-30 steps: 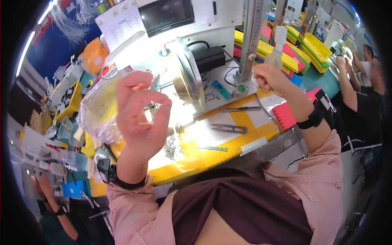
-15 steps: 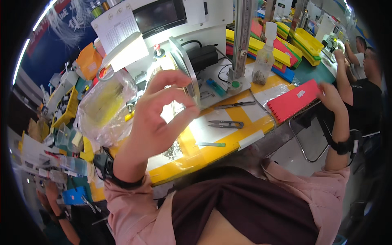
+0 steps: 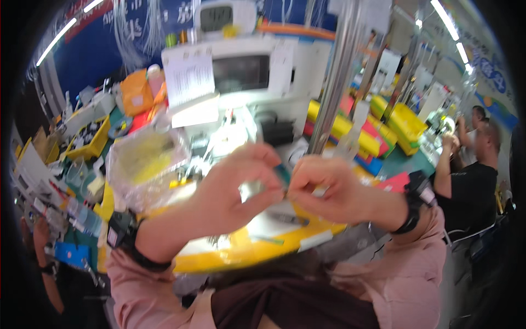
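Swinging in from the red tray at the bench's far right, the right hand met the raised left hand, and both pinched 1 small, blurred part together above the yellow bench beside a clear plastic bag.

Clear plastic bag left; white paper sheet beside dark screen.

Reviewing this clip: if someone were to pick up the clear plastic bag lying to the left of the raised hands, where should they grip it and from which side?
The clear plastic bag lies slumped on the yellow-edged bench, its crumpled top facing up. It is probably best pinched with the fingers at that loose upper film, from above: the sides are crowded by bins and clutter. Its contents are too blurred to make out.
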The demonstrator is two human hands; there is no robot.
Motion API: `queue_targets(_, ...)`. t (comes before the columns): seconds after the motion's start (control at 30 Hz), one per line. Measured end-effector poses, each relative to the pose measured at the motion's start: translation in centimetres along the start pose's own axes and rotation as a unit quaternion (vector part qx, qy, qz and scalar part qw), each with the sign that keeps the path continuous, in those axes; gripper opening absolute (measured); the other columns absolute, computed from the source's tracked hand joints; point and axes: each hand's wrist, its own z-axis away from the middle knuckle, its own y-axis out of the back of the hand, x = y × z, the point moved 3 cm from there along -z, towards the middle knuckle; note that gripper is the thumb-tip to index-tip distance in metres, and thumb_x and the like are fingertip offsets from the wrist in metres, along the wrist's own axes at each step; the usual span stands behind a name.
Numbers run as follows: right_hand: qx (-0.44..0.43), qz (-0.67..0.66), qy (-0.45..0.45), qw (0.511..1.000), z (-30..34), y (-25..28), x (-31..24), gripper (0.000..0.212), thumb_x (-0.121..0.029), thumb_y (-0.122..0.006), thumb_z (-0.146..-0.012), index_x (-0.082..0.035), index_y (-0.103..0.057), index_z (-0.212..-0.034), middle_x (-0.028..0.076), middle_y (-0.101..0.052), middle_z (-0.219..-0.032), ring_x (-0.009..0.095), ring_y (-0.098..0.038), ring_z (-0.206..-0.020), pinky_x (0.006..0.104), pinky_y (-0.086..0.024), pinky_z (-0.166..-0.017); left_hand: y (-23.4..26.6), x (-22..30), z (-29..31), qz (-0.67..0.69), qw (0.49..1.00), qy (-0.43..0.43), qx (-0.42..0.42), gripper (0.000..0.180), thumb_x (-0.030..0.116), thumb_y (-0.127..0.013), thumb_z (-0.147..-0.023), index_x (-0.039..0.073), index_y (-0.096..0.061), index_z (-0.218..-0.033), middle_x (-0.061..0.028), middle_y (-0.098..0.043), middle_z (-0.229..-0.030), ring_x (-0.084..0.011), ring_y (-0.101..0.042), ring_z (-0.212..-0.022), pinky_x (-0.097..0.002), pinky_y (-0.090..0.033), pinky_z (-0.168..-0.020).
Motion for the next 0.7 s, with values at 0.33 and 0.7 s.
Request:
queue_targets(0.33, -0.024, -0.387, -0.137, 0.911, -9.1, 2.0, -1.9, 0.010, -0.017, -0.052, -0.086, -0.008, -0.049, -0.088, 0.000, -0.052, -0.070, 0.003, -0.039, -0.047, 0.0176, -0.029, -0.037, -6.1, 0.2, 2.9, 0.606, 0.762, 0.123, -0.190, 0.054, 0.004, -0.051, -0.085, 0.007, -0.024, -0.131, -0.0038, -0.049, -0.085, -0.0103, -0.049, -0.069, -0.0234, -0.042, -0.062)
queue_targets(0.7, 0.451, -0.111, -0.060, 0.884, -19.7, 28.5, -1.3, 0.012, -0.008, -0.049, -0.080, -0.005, -0.045, -0.069, 0.002, -0.042, -0.058, 0.007, -0.029, -0.038, 0.0235, -0.021, -0.034, -1.1, -4.7, 7.5, 0.557, 0.804, 0.203, 0.034, 0.030, 0.005, -0.046, -0.087, 0.006, -0.041, -0.117, -0.0007, -0.045, -0.072, -0.0050, -0.033, -0.054, -0.0183, -0.027, -0.047)
